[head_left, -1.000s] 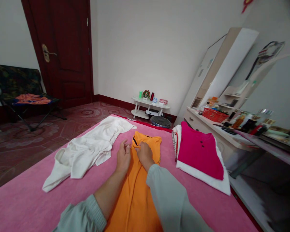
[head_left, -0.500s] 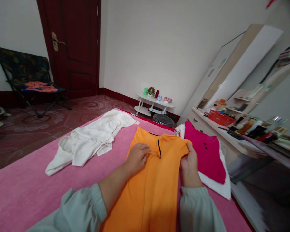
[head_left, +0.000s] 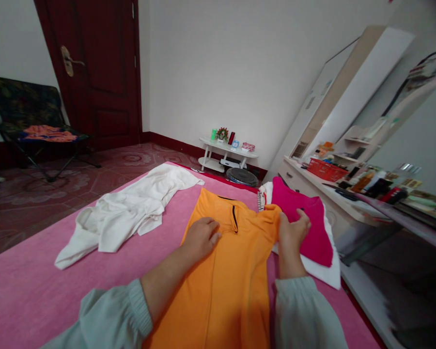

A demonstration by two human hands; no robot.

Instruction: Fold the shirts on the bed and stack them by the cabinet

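An orange shirt (head_left: pixel 236 276) with a black-edged slit at its neckline lies spread in front of me, its long body running toward me. My left hand (head_left: pixel 201 237) rests on its upper left part, fingers loosely bent over the cloth. At the right edge, my right hand (head_left: pixel 292 235) has its thumb and fingers apart, and its side touches the bunched orange fabric. Beyond that hand lies a magenta garment (head_left: pixel 314 237) with dark buttons, on top of a white folded garment (head_left: pixel 332 276). A crumpled white garment (head_left: pixel 131 213) is to the left.
Everything lies on a pink bed cover (head_left: pixel 32 295). A dresser with a red basket (head_left: pixel 327 169) and several bottles stands at the right. Past the bed are a small white table (head_left: pixel 227 148), a brown door (head_left: pixel 94 72) and a folding chair (head_left: pixel 39 131) with clothing on it.
My right hand has let go of the shirt's right edge and spread its fingers, leaving the fabric there bunched. The left hand stays on the shirt. The view has shifted slightly.
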